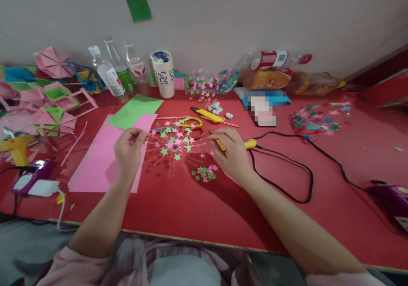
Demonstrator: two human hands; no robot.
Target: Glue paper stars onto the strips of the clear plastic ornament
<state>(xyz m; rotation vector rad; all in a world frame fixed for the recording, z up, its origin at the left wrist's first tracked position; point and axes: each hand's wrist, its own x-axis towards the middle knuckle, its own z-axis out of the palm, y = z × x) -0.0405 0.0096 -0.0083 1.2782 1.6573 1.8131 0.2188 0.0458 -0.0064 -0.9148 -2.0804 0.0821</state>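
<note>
A cut clear plastic bottle piece, its thin strips fanned out and dotted with pink and green stars, sits between my hands. My left hand is closed in a pinch at its left edge, beside a pink star; what lies between the fingertips is too small to make out. My right hand grips a corded, yellow-handled soldering iron, its thin metal tip pointing up and left near the strips' right ends. Just below the bottle piece lies a small pile of pink and green paper stars.
Behind are scissors, a yellow utility knife, a tumbler and several bottles. Pink paper lies left, near a yellow glue gun. A black cord loops to a purple power strip at right.
</note>
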